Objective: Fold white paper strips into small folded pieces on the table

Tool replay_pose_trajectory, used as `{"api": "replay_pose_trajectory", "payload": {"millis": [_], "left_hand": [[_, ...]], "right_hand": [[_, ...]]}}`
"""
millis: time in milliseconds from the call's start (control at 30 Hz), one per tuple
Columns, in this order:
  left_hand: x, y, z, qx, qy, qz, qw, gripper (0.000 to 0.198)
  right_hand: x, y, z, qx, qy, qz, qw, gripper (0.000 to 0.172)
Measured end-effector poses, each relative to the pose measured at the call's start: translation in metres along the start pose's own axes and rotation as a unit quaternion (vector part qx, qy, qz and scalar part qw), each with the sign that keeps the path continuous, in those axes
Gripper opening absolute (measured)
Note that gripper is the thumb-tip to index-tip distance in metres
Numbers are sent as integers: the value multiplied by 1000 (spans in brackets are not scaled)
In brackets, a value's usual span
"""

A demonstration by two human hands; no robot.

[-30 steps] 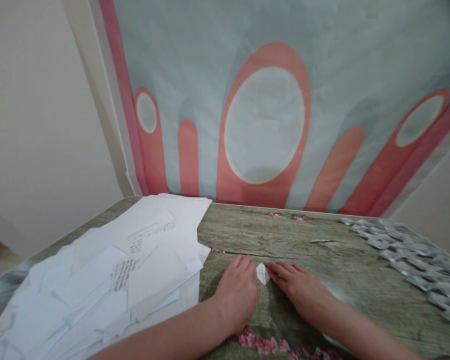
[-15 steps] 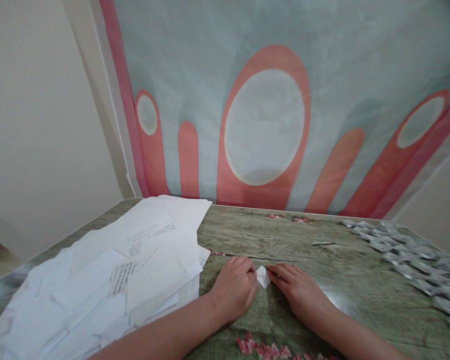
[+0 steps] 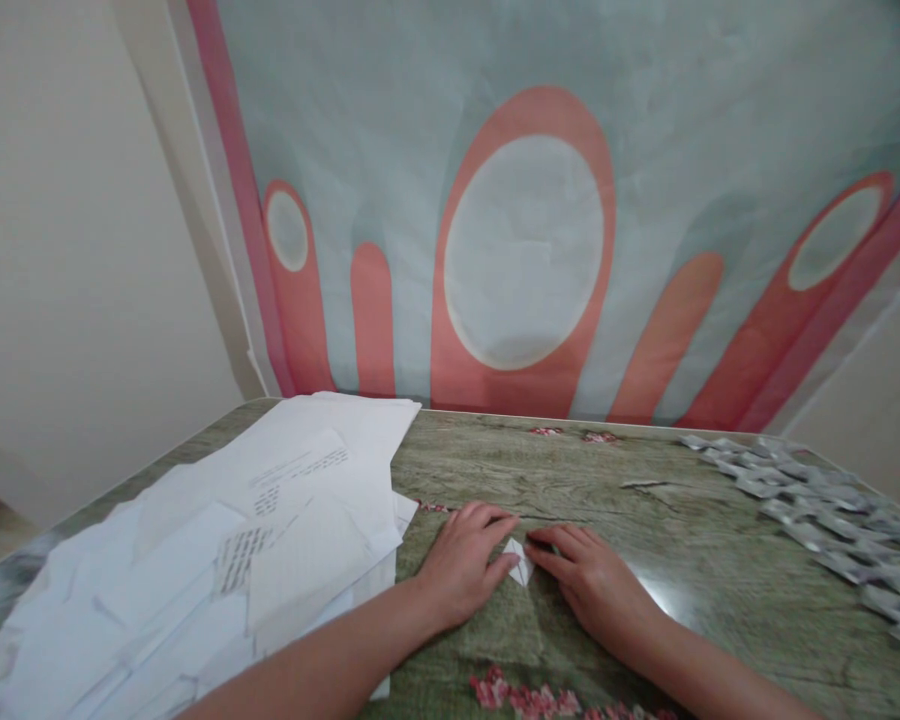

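Observation:
A small white folded paper (image 3: pixel 520 563) with crease lines lies on the wood-patterned tabletop between my hands. My left hand (image 3: pixel 465 568) is at its left, fingers stretched forward and thumb spread apart from them. The left thumb tip is at the paper's left edge; whether it presses there I cannot tell. From the other side, my right hand (image 3: pixel 589 572) has its fingertips closed at the paper's right edge. The right thumb is mostly hidden under the fingers.
A spread pile of loose white sheets (image 3: pixel 322 530), some printed, covers the table's left side. Rows of folded grey-white paper pieces (image 3: pixel 810 510) lie at the right. Behind the table (image 3: pixel 510 470) hangs a grey-blue backdrop (image 3: pixel 390 120) with coral shapes.
My left hand has opened, its fingers and thumb moving apart. The folded paper has turned slightly and shows more of its left side. My right hand has barely moved.

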State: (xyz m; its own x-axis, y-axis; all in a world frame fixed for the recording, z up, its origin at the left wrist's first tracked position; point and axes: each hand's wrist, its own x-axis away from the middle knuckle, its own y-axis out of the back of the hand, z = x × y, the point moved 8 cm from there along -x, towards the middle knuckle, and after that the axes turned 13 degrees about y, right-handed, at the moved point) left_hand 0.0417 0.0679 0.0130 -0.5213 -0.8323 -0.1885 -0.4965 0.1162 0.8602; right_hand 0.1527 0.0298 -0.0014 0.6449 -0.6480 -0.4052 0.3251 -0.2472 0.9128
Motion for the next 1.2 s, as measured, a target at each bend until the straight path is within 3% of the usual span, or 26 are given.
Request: {"api": "replay_pose_trajectory", "payload": {"millis": [267,500,700,933,1033,1200], "left_hand": [[-1,2,0,49,1,4,999,19],[-6,2,7,142,45,24,989,15],[-7,-5,10,299,117,40,946,20],[-3,-17,2,426,119,97,891,14],[-2,-14,0,415,110,91,899,11],[-3,-3,2,314,104,35,943,5]], "right_hand": [[0,2,-6,-49,-25,-15,998,45],[0,4,-10,-118,-67,-38,990,25],[1,5,-8,-178,-99,-51,978,16],[2,3,-7,-275,-145,-68,948,10],[1,5,-6,-305,-144,-83,938,13],[4,14,-11,-286,-128,-143,939,10]]}}
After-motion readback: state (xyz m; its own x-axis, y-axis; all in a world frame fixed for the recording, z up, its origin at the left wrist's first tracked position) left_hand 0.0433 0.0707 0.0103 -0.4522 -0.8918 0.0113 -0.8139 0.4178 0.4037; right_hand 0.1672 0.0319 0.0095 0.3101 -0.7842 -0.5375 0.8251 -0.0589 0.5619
